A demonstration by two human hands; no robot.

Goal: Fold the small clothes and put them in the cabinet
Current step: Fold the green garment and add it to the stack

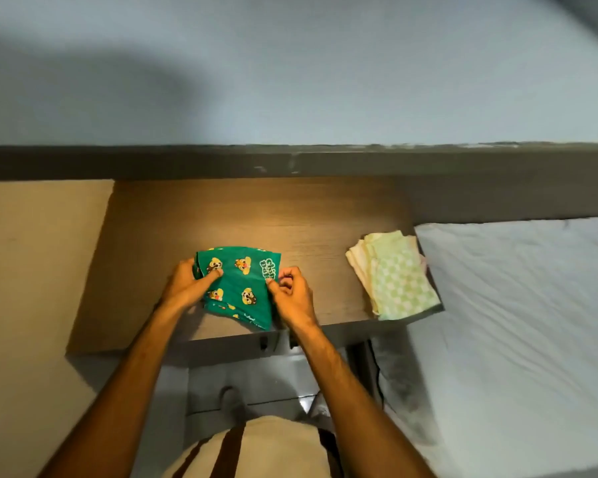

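Observation:
A small green garment (242, 284) printed with cartoon faces lies folded on the brown wooden tabletop (159, 236). My left hand (187, 288) grips its left edge, thumb pressed on top of the cloth. My right hand (290, 294) pinches the garment's right edge between thumb and fingers. At the table's right end sits a folded stack of pale green checked and cream clothes (394, 274), apart from both hands.
A bed with a pale grey sheet (525, 305) lies to the right of the table. A dark ledge (290, 162) runs along the wall behind the table. A beige wall panel (32, 270) stands at the left. My feet and floor show below the table edge.

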